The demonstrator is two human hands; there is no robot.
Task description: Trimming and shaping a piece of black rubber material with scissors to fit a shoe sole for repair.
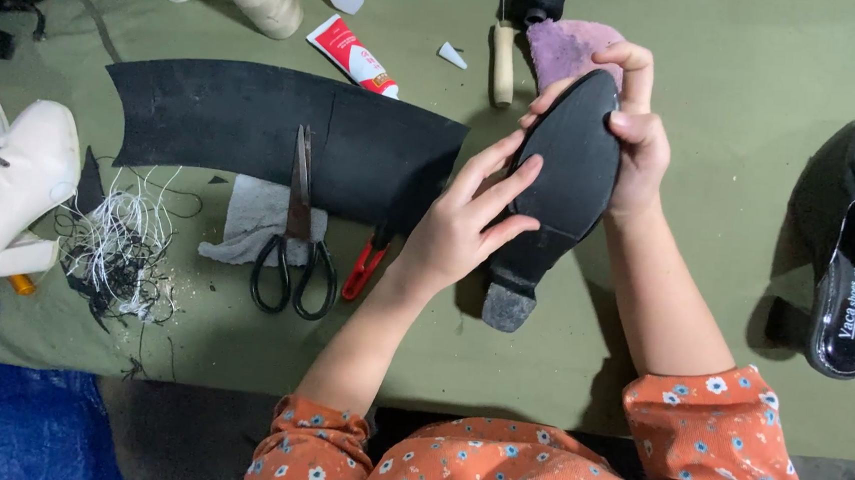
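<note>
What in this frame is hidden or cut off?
Head view:
- Upper of the shoe: turned away, only the sole shows.
- Red-handled tool: its tip lies under the rubber sheet.
- White boot: cut by the left edge.
- Purple cloth: partly behind the shoe and right hand.

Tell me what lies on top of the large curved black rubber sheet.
Black-handled scissors lie across the black rubber sheet, blades on it, handles on a white cloth. The left hand covers its right corner; anything there is hidden.
</note>
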